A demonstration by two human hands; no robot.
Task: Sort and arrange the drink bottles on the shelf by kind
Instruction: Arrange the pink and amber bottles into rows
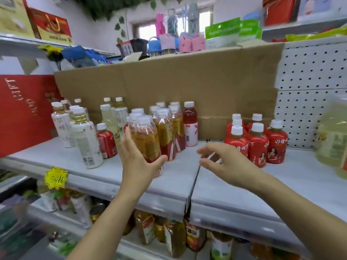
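- The shelf (234,186) runs pale and wide under both my arms, with a cardboard sheet (187,77) standing along its back.
- The white-labelled bottles (86,139) crowd the left end. The amber bottles (166,134) stand in the middle. The red bottles (256,145) cluster at the right.
- My left arm reaches forward. My left hand (139,162) is wrapped round the front amber bottle (148,141), fingers up its left side and thumb across its lower front.
- My right hand (225,162) hovers over the shelf between the amber and red bottles, fingers loosely spread, holding nothing.
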